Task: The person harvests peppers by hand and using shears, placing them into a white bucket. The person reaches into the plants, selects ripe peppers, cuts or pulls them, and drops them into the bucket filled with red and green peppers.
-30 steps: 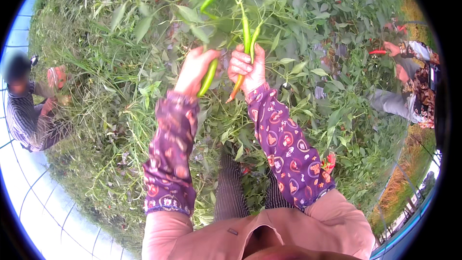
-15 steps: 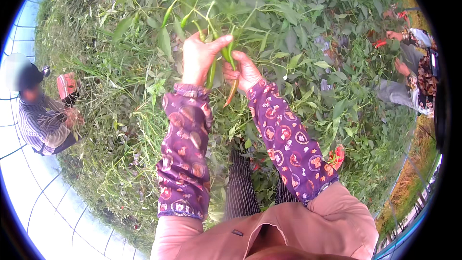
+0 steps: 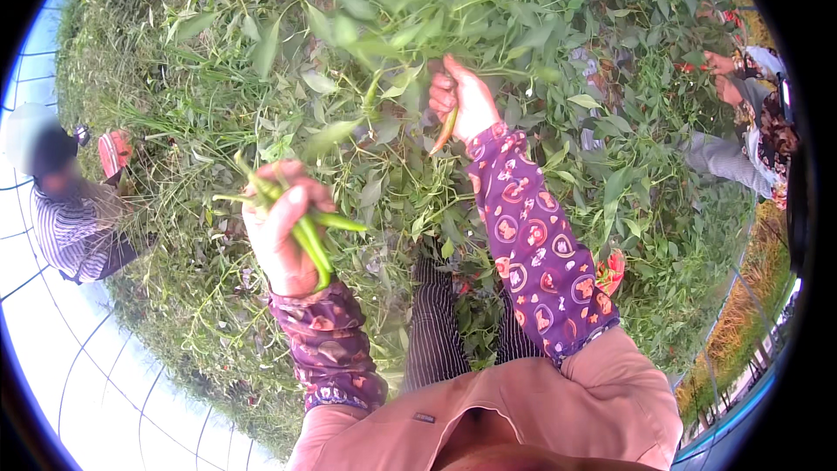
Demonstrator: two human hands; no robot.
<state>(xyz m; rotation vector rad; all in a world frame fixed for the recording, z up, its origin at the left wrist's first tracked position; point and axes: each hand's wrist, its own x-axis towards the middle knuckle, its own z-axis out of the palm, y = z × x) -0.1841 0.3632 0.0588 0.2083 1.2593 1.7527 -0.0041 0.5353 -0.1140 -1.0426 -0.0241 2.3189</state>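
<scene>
In the head view, the left forearm rises from the lower edge in a patterned purple sleeve [image 3: 327,344], and the left hand [image 3: 277,234] sits left of the frame's middle, wrist low and knuckles toward the top. Its fingers are curled tightly around a bunch of green peppers [image 3: 312,246], the thumb laid across them. Their stems stick out past the fingers at the hand's upper left, while the pods run out toward the lower right, one reaching down over the wrist.

The right arm stretches farther up, its purple sleeve [image 3: 532,240] slanting from the lower right to the upper centre. The right hand [image 3: 468,100] is folded, fingers bent in toward the palm, pressed on an orange-tinged pepper [image 3: 445,129] that hangs from the lower side of the fist and points down and left. The pepper's upper part is hidden inside the fingers. Blurred leafy branches [image 3: 410,22] crowd the space just above this hand; whether it touches them I cannot tell. The two hands are well apart.

At the lower right, beside the right sleeve, a red container [image 3: 615,269] shows in the foliage. Striped trousers [image 3: 432,323] stand at the lower centre.
</scene>
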